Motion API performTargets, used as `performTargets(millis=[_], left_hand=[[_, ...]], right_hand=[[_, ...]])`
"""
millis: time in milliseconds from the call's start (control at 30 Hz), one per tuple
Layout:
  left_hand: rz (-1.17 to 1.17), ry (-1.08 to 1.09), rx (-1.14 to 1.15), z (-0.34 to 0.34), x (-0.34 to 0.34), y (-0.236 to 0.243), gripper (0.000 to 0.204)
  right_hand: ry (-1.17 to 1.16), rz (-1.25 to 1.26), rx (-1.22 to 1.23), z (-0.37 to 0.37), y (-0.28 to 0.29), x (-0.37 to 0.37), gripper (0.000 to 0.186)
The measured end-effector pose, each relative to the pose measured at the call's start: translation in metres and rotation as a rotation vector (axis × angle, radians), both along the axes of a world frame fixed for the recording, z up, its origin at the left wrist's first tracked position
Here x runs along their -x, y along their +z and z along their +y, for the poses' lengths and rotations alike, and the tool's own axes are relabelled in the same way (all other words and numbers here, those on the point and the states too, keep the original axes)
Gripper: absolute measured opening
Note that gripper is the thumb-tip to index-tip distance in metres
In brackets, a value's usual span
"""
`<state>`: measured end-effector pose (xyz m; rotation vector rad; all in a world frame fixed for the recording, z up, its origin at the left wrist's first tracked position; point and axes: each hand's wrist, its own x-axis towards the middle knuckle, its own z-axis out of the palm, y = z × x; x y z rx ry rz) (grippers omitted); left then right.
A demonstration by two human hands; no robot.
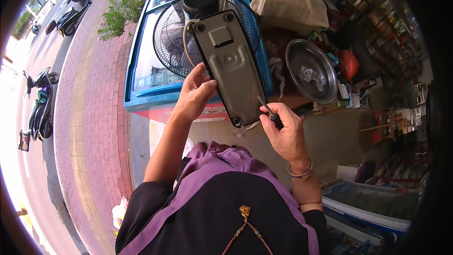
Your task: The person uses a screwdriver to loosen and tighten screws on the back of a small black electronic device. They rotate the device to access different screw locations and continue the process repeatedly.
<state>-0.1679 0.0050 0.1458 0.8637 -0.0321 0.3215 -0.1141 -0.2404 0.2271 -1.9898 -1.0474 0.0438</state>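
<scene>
An electric fan lies face down on a blue-framed chest freezer (130, 95), its round black wire cage (165, 33) spread over the glass top. The fan's base (234, 73), a long grey plate with a dark rim and round feet, points toward me with its underside up. My left hand (196, 93) grips the base's left edge. In my right hand (284, 130), beside the near right corner, is a screwdriver (271, 113). Its dark handle sits in my fingers and its metal shaft slants up-left over the base. A pale cord (187, 42) loops by the black motor housing (200, 2).
A metal basin (293, 54) with a crumpled clear bag stands right of the freezer. Behind it are a cloth-covered object (285, 2) and a red bag (348, 63). Stocked shelves fill the right side. A brick pavement (96, 127) and parked scooters (42, 104) lie left.
</scene>
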Motion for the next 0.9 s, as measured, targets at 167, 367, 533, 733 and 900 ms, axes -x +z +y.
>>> performTargets(millis=[167,367,533,733,900], left_hand=[[0.027,-0.019,-0.052,0.007,0.001,0.0,0.054],[0.052,-0.037,-0.07,0.009,0.001,0.003,0.056],[0.082,-0.055,-0.128,0.011,0.004,0.005,0.06],[0.014,-0.064,-0.1,0.01,0.001,0.005,0.074],[-0.107,-0.001,-0.093,0.005,0.002,0.02,0.111]], right_hand=[[-0.051,-0.111,0.082,0.035,0.028,-0.005,0.031],[-0.05,-0.435,-0.069,0.072,0.018,-0.034,0.017],[-0.098,-0.57,0.085,0.085,0.037,-0.028,0.018],[-0.143,-0.597,0.155,0.097,0.029,-0.037,0.022],[-0.112,-0.61,0.018,0.103,0.02,-0.043,0.041]])
